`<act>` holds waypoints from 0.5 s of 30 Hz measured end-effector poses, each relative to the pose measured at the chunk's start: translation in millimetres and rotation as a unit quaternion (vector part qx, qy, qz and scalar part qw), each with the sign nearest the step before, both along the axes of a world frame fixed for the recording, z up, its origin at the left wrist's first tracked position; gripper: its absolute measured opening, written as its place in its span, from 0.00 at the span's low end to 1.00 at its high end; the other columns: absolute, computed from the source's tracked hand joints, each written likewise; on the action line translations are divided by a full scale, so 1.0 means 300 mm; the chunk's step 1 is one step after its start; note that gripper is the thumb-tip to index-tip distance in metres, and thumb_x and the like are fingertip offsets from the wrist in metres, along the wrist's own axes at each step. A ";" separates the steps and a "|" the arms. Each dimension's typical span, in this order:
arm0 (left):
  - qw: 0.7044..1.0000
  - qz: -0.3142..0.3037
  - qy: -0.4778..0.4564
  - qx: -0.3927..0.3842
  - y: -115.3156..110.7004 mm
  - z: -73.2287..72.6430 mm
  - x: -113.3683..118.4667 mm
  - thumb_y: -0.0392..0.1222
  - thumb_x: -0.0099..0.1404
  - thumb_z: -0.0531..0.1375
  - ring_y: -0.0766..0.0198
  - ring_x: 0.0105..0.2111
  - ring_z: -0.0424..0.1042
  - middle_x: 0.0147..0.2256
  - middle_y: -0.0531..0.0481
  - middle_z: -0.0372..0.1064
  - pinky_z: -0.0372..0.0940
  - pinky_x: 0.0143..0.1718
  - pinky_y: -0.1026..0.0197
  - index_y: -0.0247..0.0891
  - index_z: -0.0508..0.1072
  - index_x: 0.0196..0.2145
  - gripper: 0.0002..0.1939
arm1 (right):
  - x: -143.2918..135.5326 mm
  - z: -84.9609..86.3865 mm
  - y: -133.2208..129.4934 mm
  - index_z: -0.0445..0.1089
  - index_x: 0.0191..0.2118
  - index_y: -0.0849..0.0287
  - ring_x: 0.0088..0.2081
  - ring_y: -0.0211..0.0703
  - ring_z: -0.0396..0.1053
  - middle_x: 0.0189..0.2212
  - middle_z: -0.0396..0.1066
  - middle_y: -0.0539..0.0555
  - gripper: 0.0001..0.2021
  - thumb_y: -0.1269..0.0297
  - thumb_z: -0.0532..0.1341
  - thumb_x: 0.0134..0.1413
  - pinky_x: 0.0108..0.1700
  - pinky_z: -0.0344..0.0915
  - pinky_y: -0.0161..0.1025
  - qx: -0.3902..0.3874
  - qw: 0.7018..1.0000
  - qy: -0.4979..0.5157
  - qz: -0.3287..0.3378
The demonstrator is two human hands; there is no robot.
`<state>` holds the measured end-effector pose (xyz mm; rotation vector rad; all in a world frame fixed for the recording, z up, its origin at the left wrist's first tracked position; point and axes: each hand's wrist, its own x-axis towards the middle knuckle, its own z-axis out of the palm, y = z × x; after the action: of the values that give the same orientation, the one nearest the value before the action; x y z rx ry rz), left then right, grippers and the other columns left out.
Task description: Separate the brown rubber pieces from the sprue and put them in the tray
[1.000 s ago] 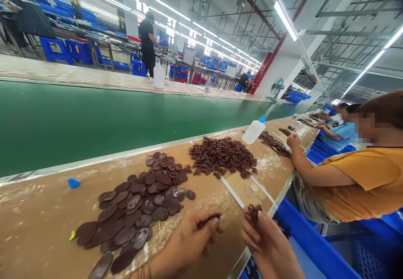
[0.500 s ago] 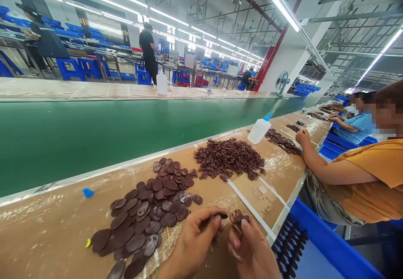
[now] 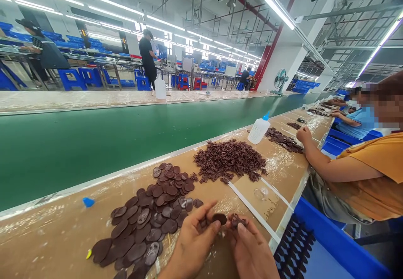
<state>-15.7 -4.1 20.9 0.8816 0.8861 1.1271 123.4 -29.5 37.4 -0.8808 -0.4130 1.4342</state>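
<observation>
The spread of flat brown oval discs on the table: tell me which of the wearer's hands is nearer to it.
Left. The left hand sits at the edge of the flat brown oval discs, beside them. The right hand lies farther off, beyond the left hand.

Both wrists [image 3: 176, 270] cut off, faces perhaps blurred
</observation>
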 end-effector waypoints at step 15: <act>0.988 0.025 0.135 0.066 -0.044 -0.003 0.028 0.57 0.68 0.56 0.64 0.27 0.70 0.29 0.50 0.75 0.62 0.29 0.65 0.40 0.62 0.38 0.17 | -0.107 0.010 -0.021 0.79 0.31 0.58 0.48 0.52 0.72 0.45 0.74 0.59 0.18 0.47 0.71 0.44 0.49 0.68 0.38 0.035 0.962 -0.267 -0.043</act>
<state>-7.5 -17.3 20.0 1.1450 1.0696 1.1359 91.4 -35.8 40.4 -1.2124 -0.8140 1.0815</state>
